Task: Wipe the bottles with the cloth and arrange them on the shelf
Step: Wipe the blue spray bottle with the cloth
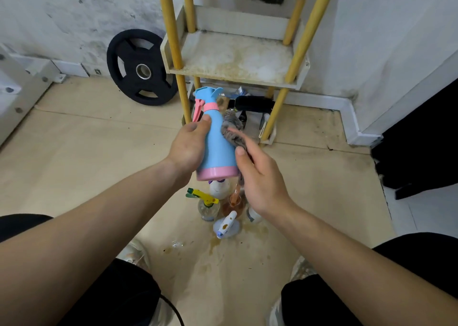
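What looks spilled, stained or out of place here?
A brownish liquid puddle is spilled on the beige floor around a small white spray bottle, which itself carries a brown smear. The pale shelf board between the yellow posts is blotched with yellowish stains.

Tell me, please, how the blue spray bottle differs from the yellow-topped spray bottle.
The blue spray bottle is opaque; the yellow-topped spray bottle is clear. The left hand holds the blue one aloft, cloth against it; the yellow-topped one stands on the floor. Both have trigger heads.
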